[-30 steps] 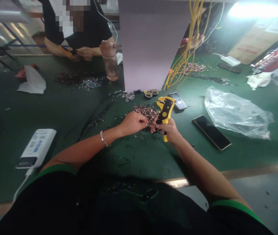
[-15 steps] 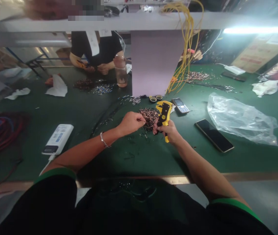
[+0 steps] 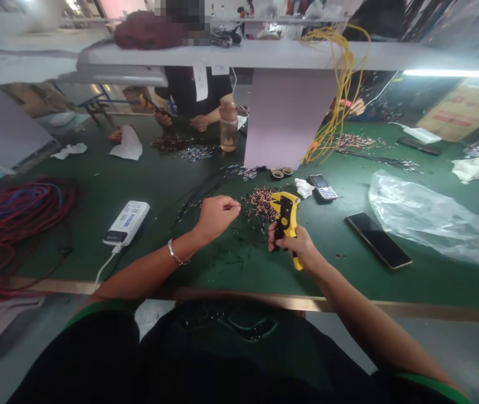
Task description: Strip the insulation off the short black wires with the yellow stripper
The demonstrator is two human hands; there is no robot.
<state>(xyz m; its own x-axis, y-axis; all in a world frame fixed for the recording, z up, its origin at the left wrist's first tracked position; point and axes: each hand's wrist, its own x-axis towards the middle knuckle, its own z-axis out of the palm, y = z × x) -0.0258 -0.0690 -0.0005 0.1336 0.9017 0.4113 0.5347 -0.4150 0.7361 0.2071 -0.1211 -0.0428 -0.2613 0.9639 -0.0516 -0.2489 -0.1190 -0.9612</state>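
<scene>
My right hand (image 3: pixel 292 240) is wrapped round the handles of a yellow and black wire stripper (image 3: pixel 285 216), its head pointing up and away from me. My left hand (image 3: pixel 219 217) is closed in a pinch just left of a pile of short copper-coloured wire pieces (image 3: pixel 261 202). Whatever lies between its fingertips is too small to make out. The two hands are apart, and the stripper's jaws stand at the right side of the pile. Dark scraps lie on the green table (image 3: pixel 222 275) in front of the pile.
Right of the stripper lie a keypad phone (image 3: pixel 323 188), a black smartphone (image 3: pixel 378 240) and a clear plastic bag (image 3: pixel 428 219). A white power bank (image 3: pixel 127 223) and red cable coils (image 3: pixel 20 224) are at left. Yellow wires (image 3: pixel 340 84) hang from the shelf (image 3: pixel 264 55). Co-workers sit opposite.
My left hand has drawn back left, away from the pile and the stripper. My right hand, still holding the stripper, is a little nearer to me. The camera view has shifted left.
</scene>
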